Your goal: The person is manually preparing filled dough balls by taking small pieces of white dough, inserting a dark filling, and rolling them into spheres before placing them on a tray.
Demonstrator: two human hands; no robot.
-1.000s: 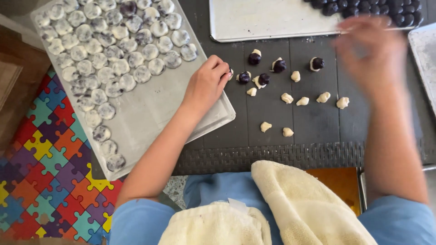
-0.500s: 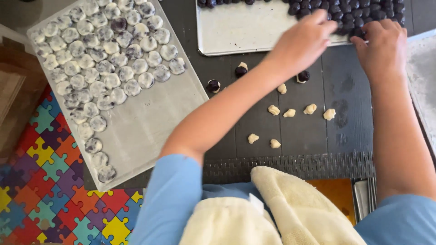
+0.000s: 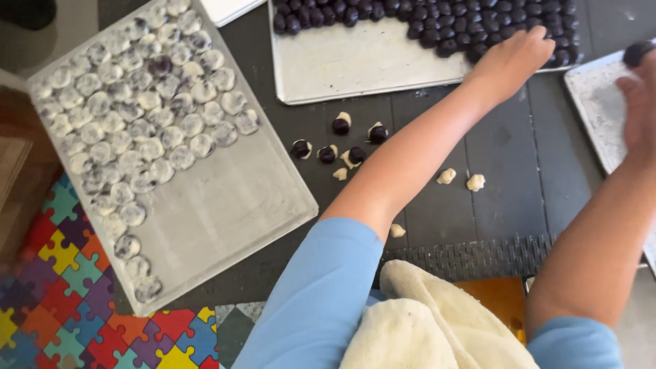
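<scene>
My left hand (image 3: 511, 60) reaches across to the back tray (image 3: 369, 65), fingers curled over its row of dark balls (image 3: 424, 24). Whether it grips one is hidden. My right hand (image 3: 639, 102) is at the right edge over another floured tray (image 3: 598, 102), with a dark ball (image 3: 639, 52) at its fingertips. Between the trays, dark balls partly wrapped in pale dough (image 3: 342, 125) lie on the dark table. Small dough pieces (image 3: 445, 176) lie beside my left forearm.
A large tray (image 3: 219, 205) at the left holds several rows of white-coated balls (image 3: 137, 116). A cream towel (image 3: 424, 321) lies on my lap. A woven mat edge (image 3: 478, 249) borders the table, and a coloured puzzle mat (image 3: 61, 301) covers the floor.
My left hand left the big tray's edge and swung right to the back tray's dark balls. My right hand moved from that tray to the right-hand tray.
</scene>
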